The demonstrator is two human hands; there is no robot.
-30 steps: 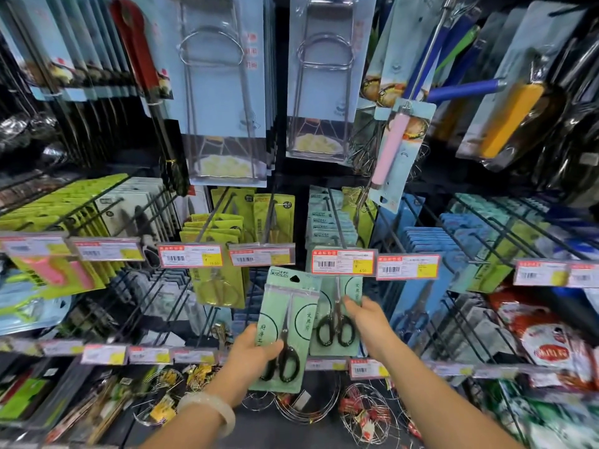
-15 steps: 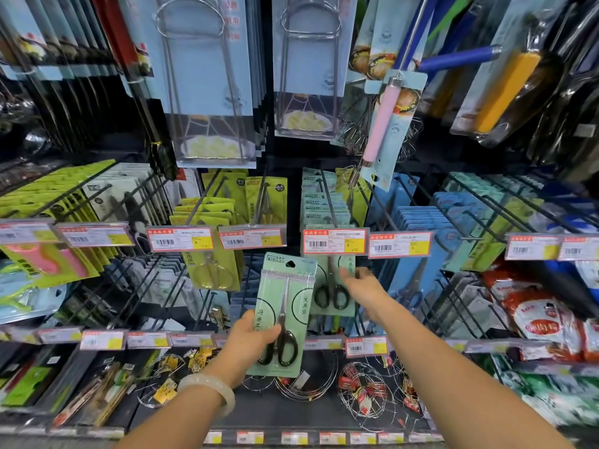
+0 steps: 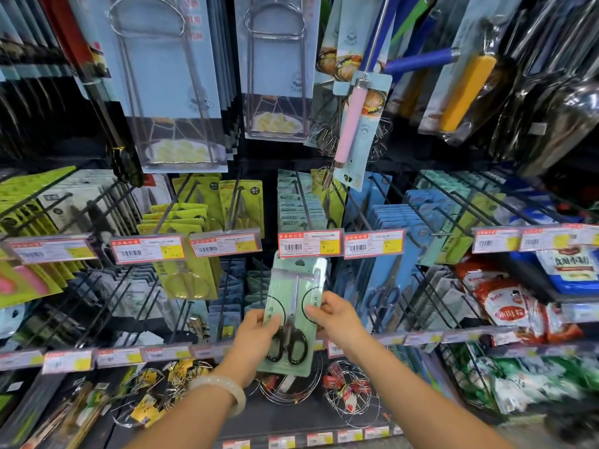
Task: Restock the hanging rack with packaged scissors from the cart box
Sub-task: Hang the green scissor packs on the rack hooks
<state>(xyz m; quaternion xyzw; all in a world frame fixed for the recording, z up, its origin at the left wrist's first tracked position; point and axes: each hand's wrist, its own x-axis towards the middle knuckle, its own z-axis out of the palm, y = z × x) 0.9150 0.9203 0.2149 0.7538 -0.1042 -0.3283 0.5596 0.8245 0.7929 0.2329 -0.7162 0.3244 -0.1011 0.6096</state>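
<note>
Price tag (image 3: pixel 310 243) fronting the hook (image 3: pixel 302 202)

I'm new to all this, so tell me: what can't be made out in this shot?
- Cart box: outside the head view.
- Hanging hole of the scissors pack: partly behind the price tag, so whether it is on the hook is unclear.
- Price tag digits: too small.
- Lower right goods: blurred.
</note>
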